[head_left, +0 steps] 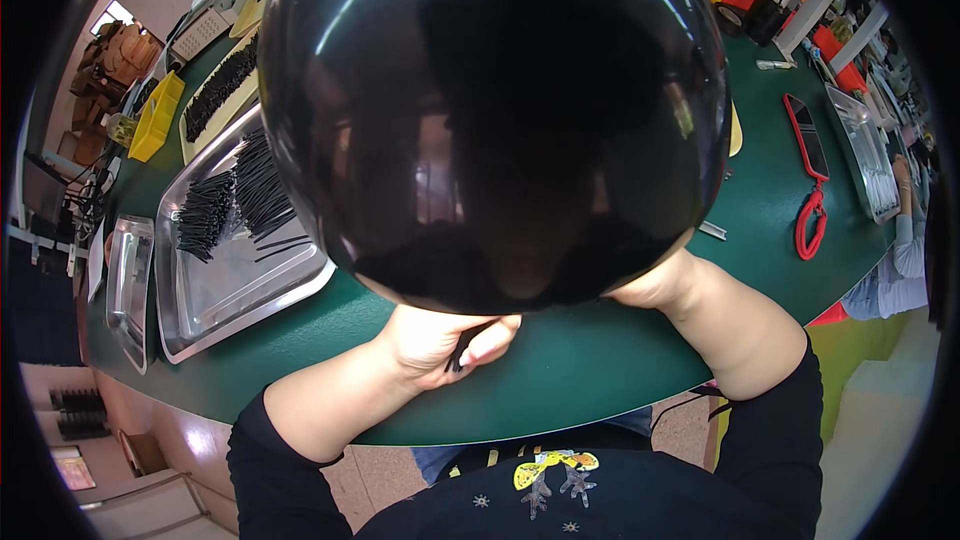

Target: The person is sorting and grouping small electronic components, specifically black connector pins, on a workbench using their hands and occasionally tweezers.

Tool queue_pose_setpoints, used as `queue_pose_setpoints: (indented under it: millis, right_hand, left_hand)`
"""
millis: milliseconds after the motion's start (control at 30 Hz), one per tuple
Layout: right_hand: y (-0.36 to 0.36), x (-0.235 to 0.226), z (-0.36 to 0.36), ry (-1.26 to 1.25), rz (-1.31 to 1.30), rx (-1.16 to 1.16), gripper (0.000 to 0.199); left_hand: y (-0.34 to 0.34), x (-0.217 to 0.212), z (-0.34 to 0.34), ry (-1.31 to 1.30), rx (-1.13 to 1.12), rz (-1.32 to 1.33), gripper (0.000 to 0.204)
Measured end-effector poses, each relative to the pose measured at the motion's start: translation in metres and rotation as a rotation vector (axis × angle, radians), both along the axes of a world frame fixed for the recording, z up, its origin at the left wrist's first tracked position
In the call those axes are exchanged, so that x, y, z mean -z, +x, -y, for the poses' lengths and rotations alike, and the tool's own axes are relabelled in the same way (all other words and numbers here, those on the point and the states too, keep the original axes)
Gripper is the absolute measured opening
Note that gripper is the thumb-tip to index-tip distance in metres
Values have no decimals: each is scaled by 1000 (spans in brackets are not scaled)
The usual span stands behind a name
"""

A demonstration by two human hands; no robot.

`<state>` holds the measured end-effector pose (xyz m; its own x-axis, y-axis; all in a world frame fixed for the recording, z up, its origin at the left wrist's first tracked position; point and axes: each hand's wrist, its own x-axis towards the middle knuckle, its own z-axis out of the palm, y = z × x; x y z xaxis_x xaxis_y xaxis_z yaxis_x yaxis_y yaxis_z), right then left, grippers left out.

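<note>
A large glossy black dome point(500, 130) fills the upper middle of the view and covers the work area in front of me. Just below its lower edge, my left hand point(445, 345) is closed around thin black rods point(461, 348), whose ends poke out between the fingers. At the dome's lower right is my right hand point(655, 282); its fingers vanish behind the dome, so what they do is hidden. To the left, a metal tray point(215, 315) carries bundles of similar thin black rods point(262, 185).
The green table point(560, 380) curves around me. A narrow clear tray point(130, 280) and a yellow bin point(157, 117) are at left. Toward the right lie a phone point(806, 135) with a red strap and another metal tray point(862, 155). Other people sit at the far left and right.
</note>
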<state>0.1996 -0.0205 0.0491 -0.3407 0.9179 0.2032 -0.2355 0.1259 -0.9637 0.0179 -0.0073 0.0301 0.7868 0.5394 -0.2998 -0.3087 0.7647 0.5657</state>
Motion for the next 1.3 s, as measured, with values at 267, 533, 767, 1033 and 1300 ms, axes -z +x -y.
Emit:
queue_pose_setpoints:
  millis: [267, 533, 767, 1033, 1300]
  right_hand:
    - [-2, 14, -1, 128, 45, 161, 17]
    - [-2, 11, 0, 128, -10, 122, 19]
    - [1, 3, 4, 127, -58, 95, 22]
    - [2, 5, 1, 119, 55, 99, 18]
    - [4, 13, 0, -67, -150, 101, 27]
  left_hand:
    - [0, 1, 0, 190, -67, -95, 21]
    - [0, 1, 1, 185, -97, -101, 18]
    - [3, 5, -2, 74, -10, 93, 20]
    - [0, 1, -1, 251, -16, -73, 22]
    - [2, 1, 2, 279, -143, -123, 16]
